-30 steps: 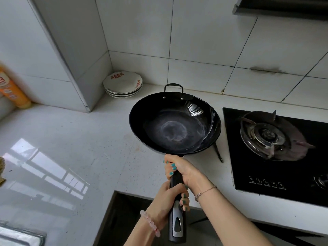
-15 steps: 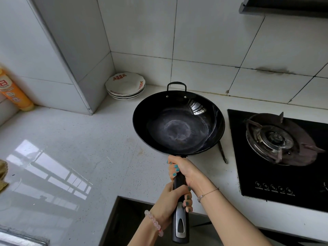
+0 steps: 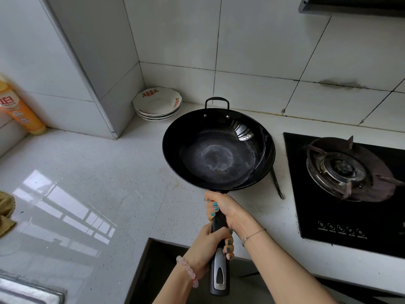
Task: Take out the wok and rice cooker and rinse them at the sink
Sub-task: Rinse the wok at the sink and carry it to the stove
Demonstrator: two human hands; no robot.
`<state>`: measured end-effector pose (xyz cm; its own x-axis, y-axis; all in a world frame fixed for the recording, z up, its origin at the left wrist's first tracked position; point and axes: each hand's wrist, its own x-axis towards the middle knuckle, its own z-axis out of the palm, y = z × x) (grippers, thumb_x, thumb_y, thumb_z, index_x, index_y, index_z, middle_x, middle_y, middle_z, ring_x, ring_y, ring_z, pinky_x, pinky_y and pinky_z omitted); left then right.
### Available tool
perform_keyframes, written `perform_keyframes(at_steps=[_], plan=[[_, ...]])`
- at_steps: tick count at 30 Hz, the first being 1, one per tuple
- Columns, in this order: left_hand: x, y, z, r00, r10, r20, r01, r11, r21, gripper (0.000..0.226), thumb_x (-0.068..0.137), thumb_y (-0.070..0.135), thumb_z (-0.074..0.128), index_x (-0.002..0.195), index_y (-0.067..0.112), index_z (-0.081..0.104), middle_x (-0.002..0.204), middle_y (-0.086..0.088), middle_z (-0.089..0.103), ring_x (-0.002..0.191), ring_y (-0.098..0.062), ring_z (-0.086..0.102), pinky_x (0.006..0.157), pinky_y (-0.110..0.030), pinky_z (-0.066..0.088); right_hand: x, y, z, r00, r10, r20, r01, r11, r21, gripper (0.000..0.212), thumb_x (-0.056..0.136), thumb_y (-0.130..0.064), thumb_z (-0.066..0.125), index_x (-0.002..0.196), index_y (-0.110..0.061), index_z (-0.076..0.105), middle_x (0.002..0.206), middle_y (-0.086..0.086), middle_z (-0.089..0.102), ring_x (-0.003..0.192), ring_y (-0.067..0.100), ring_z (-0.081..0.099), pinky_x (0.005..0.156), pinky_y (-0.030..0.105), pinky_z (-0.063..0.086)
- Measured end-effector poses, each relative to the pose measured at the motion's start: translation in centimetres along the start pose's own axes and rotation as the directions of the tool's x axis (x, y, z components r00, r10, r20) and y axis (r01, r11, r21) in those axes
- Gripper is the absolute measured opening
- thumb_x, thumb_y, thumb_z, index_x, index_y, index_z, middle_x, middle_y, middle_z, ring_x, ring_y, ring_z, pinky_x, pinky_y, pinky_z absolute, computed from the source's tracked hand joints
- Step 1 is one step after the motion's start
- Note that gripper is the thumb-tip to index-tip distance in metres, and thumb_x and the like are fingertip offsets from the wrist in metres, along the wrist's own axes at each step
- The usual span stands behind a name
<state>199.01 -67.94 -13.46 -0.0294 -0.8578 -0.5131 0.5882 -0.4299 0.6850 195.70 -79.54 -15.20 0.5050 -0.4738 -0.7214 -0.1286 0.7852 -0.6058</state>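
I hold a black wok [image 3: 219, 150] level above the white countertop [image 3: 98, 183], with its small loop handle pointing to the back wall. My right hand [image 3: 223, 209] grips the long black handle close to the bowl. Lower on the same handle, my left hand [image 3: 208, 244] grips just above the metal end piece. The wok's inside is empty, with a pale worn ring at the bottom. A corner of the steel sink [image 3: 26, 290] shows at the bottom left. No rice cooker is in view.
A black gas hob [image 3: 350, 183] with a burner lies to the right, a thin dark utensil [image 3: 276, 183] beside it. Stacked plates [image 3: 157, 104] sit in the back corner. An orange bottle [image 3: 19, 108] stands far left, a yellow cloth [image 3: 6, 211] at the left edge. An open cabinet [image 3: 157, 273] gapes below.
The view has shifted slightly, so the wok and hob sit a little further right in the frame. Both hands keep the same grip on the handle.
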Motion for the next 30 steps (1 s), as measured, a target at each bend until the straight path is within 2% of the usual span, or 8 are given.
perform_keyframes(at_steps=[7, 17, 20, 23, 27, 30], plan=[[0.2, -1.1, -0.5, 0.999, -0.034, -0.012, 0.034, 0.999, 0.032, 0.013, 0.075, 0.006, 0.055, 0.082, 0.009, 0.045, 0.056, -0.002, 0.045, 0.045, -0.010, 0.043, 0.047, -0.023, 0.043, -0.1, 0.7, -0.3, 0.999, -0.005, -0.035, 0.005, 1.000, -0.010, 0.049, 0.080, -0.003, 0.050, 0.035, -0.020, 0.041, 0.039, -0.005, 0.032, 0.031, 0.007, 0.029, 0.033, 0.017, 0.031], [-0.2, -1.3, -0.8, 0.998, -0.023, -0.066, 0.023, 1.000, 0.009, 0.006, 0.086, 0.003, 0.055, 0.087, 0.004, 0.050, 0.057, -0.004, 0.049, 0.047, -0.012, 0.047, 0.049, -0.025, 0.045, -0.1, 1.3, -0.9, 1.000, 0.001, 0.024, -0.003, 0.996, 0.086, 0.027, 0.082, -0.011, 0.066, 0.059, -0.011, 0.052, 0.047, 0.001, 0.049, 0.038, 0.010, 0.048, 0.041, 0.021, 0.043], [-0.2, -1.2, -0.6, 0.996, -0.035, -0.082, 0.037, 0.999, 0.019, 0.009, 0.085, 0.002, 0.056, 0.093, 0.002, 0.051, 0.059, -0.006, 0.051, 0.049, -0.014, 0.050, 0.051, -0.026, 0.048, -0.7, 1.2, -1.5, 0.998, 0.011, 0.060, -0.016, 0.996, 0.083, 0.018, 0.081, -0.017, 0.071, 0.073, -0.005, 0.059, 0.056, 0.006, 0.057, 0.048, 0.015, 0.059, 0.050, 0.025, 0.051], [-0.1, -0.8, -0.3, 0.993, -0.017, -0.113, 0.021, 0.999, 0.035, 0.018, 0.084, -0.002, 0.055, 0.102, 0.000, 0.050, 0.064, -0.008, 0.052, 0.051, -0.016, 0.052, 0.053, -0.027, 0.052, -1.1, 1.1, -3.1, 0.997, -0.017, 0.078, 0.015, 0.999, 0.035, 0.025, 0.082, -0.025, 0.070, 0.091, -0.003, 0.062, 0.075, 0.010, 0.063, 0.065, 0.021, 0.066, 0.062, 0.031, 0.055], [0.3, -0.3, 0.3, 0.977, 0.024, -0.212, -0.009, 0.997, 0.074, 0.022, 0.085, -0.002, 0.056, 0.106, -0.002, 0.050, 0.072, -0.012, 0.054, 0.057, -0.017, 0.055, 0.055, -0.026, 0.055, -1.9, 0.7, -5.8, 0.995, -0.067, 0.079, 0.070, 0.997, -0.034, 0.032, 0.086, -0.036, 0.062, 0.102, -0.008, 0.063, 0.094, 0.009, 0.069, 0.081, 0.020, 0.068, 0.067, 0.030, 0.054], [0.7, 0.1, 0.6, 0.960, 0.046, -0.276, -0.011, 0.992, 0.127, 0.024, 0.086, 0.002, 0.059, 0.108, -0.002, 0.050, 0.076, -0.013, 0.056, 0.062, -0.019, 0.057, 0.058, -0.026, 0.057, -2.9, 0.1, -8.1, 0.993, -0.107, 0.048, 0.108, 0.994, -0.019, 0.033, 0.089, -0.031, 0.060, 0.109, -0.005, 0.062, 0.099, 0.013, 0.070, 0.087, 0.024, 0.069, 0.075, 0.034, 0.057]])
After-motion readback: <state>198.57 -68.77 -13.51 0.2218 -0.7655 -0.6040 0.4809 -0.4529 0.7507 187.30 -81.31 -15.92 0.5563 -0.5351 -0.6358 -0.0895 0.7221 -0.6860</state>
